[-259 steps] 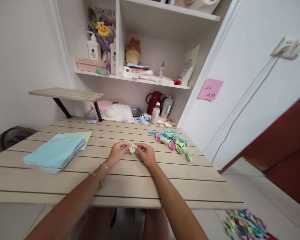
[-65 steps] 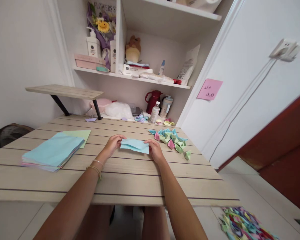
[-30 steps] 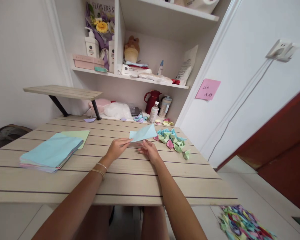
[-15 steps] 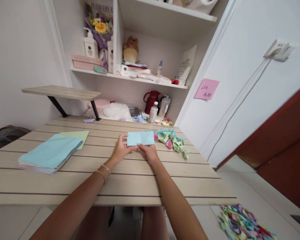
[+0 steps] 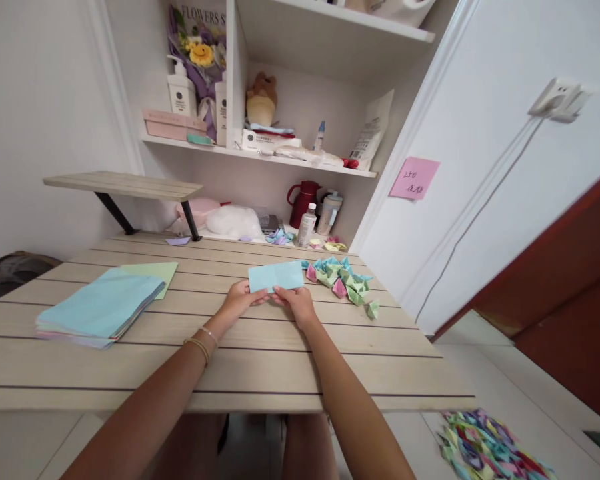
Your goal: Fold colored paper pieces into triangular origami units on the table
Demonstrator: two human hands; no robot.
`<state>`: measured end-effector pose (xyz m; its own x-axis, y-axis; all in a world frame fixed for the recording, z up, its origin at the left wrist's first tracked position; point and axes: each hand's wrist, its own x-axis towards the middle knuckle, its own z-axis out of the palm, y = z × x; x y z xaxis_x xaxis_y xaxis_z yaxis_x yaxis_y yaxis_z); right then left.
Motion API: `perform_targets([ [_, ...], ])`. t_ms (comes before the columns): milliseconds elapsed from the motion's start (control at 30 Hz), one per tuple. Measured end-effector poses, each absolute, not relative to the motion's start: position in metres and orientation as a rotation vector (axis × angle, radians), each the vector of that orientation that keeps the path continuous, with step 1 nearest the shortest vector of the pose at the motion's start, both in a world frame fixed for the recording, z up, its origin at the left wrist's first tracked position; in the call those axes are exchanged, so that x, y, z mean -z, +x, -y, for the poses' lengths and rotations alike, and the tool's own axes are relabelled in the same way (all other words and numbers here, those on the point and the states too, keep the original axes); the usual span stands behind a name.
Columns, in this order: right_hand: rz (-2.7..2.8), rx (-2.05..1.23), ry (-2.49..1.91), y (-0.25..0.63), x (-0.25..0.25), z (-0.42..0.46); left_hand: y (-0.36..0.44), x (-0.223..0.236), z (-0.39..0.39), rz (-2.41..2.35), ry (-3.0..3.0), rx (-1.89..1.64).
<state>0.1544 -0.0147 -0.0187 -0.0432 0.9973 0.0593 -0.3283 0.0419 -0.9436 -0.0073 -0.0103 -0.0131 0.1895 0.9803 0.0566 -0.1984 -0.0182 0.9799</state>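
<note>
Both hands hold a folded light-blue sheet of paper [image 5: 277, 275] just above the middle of the desk. My left hand [image 5: 240, 298] pinches its lower left part, thumb on the near face and fingers behind. At the lower middle edge, my right hand [image 5: 296, 302] grips it the same way, its thumb close to the left thumb. A faint crease runs down the paper's middle. Right of the paper lies a pile of small folded paper pieces [image 5: 347, 277] in green, blue and pink. The fingers behind the paper are partly hidden.
A stack of coloured paper [image 5: 100, 303] lies on the desk's left side, below a small raised shelf [image 5: 125, 185]. A bottle [image 5: 307, 225], a red jug [image 5: 304, 203] and a tumbler [image 5: 329, 213] stand at the back. Many folded papers [image 5: 485, 447] lie on the floor, right.
The blue paper has shifted slightly left and tilted a little, its right end higher. My left hand has moved down along its left edge, its thumb now nearer the right thumb.
</note>
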Motion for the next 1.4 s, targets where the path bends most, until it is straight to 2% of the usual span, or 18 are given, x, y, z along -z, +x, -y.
perform_targets([
  [200, 0.823, -1.15, -0.943, 0.168, 0.02, 0.007, -0.014, 0.013, 0.005, -0.953, 1.171, -1.27],
  [400, 1.022, -1.325, -0.88, 0.16, 0.021, 0.014, -0.018, 0.013, -0.001, -0.992, 1.038, -1.638],
  [467, 1.133, -1.39, -0.851, 0.156, 0.02, 0.017, -0.02, 0.014, -0.003, -0.985, 1.099, -1.659],
  [733, 1.223, -1.437, -0.774, 0.152, 0.009, 0.027, -0.013, 0.015, 0.003, -0.834, 1.421, -1.364],
  [967, 1.241, -1.445, -0.762, 0.152, 0.005, 0.031, -0.015, 0.014, 0.001, -0.956, 1.38, -1.415],
  [1400, 1.163, -1.276, -0.885, 0.155, 0.018, 0.018, -0.007, 0.018, 0.012, -0.764, 1.404, -1.121],
])
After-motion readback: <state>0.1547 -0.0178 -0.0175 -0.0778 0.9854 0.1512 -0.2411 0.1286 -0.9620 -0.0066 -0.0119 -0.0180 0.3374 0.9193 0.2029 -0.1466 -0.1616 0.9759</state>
